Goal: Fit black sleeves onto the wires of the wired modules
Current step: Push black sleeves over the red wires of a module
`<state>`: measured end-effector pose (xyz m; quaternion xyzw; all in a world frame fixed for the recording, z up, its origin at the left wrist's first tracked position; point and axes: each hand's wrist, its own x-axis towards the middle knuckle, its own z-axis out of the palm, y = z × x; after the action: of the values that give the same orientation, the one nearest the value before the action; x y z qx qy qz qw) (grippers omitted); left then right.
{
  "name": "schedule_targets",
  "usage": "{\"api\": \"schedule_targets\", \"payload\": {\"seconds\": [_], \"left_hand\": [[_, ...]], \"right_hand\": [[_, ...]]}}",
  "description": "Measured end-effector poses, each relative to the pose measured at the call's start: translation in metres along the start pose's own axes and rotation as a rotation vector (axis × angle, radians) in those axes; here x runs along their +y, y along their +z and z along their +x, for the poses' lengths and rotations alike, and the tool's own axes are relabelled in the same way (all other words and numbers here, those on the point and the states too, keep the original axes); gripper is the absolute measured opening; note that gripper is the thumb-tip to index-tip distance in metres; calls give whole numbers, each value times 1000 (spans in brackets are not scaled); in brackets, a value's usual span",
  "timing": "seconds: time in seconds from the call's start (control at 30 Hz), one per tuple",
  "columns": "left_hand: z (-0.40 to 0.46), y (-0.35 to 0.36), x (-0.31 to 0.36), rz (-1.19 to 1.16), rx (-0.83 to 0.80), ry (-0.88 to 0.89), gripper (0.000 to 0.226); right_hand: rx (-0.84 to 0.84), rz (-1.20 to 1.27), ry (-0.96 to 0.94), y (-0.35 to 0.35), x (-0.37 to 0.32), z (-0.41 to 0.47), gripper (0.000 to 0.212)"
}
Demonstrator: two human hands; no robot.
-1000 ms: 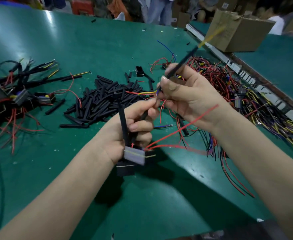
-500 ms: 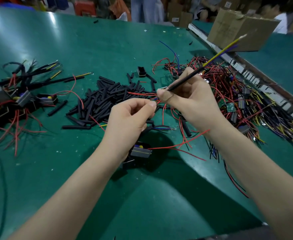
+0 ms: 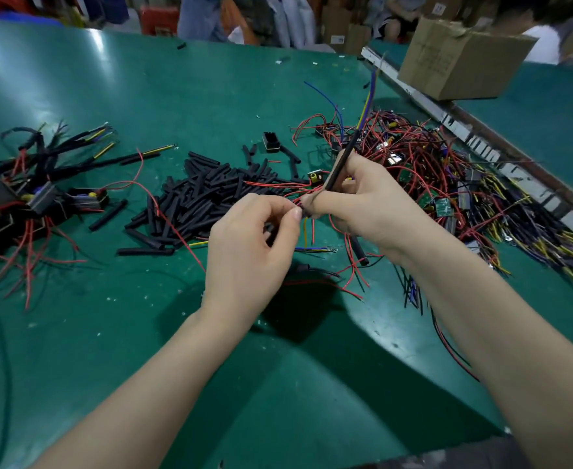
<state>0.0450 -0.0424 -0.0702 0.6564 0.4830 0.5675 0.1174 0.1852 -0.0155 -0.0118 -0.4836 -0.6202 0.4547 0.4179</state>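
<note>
Green table [image 3: 143,333], near edge bare; both hands' [image 3: 251,245] grip pinching sleeved wire [image 3: 340,164].

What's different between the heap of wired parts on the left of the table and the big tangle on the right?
The left heap is smaller, and many of its wires already wear black sleeves. The right tangle is larger and looser, its red and yellow wires mostly bare, with small green boards showing. Both lie on the green table, either side of the loose black sleeves.
</note>
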Motion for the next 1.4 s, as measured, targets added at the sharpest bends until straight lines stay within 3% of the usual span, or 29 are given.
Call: {"api": "schedule_targets", "payload": {"seconds": [0.17, 0.27, 0.53, 0.77, 1.1, 1.4], "left_hand": [[0, 0, 1, 50, 20, 43, 10], [2, -1, 3, -70, -10, -71, 9], [11, -5, 2, -427, -281, -320, 13], [9, -1, -2, -298, -288, -344, 15], [10, -2, 5, -458, -325, -452, 13], [11, -2, 7, -509, -356, -436, 10]], "right_hand": [[-45, -1, 77, -2, 1, 2, 30], [-97, 47, 77, -5, 1, 3, 28], [-98, 201, 36, -17, 11, -3, 29], [-70, 235, -25, -14, 25, -3, 29], [-107, 350, -101, -13, 31, -8, 28], [-22, 466, 14, -11, 33, -6, 21]]}}
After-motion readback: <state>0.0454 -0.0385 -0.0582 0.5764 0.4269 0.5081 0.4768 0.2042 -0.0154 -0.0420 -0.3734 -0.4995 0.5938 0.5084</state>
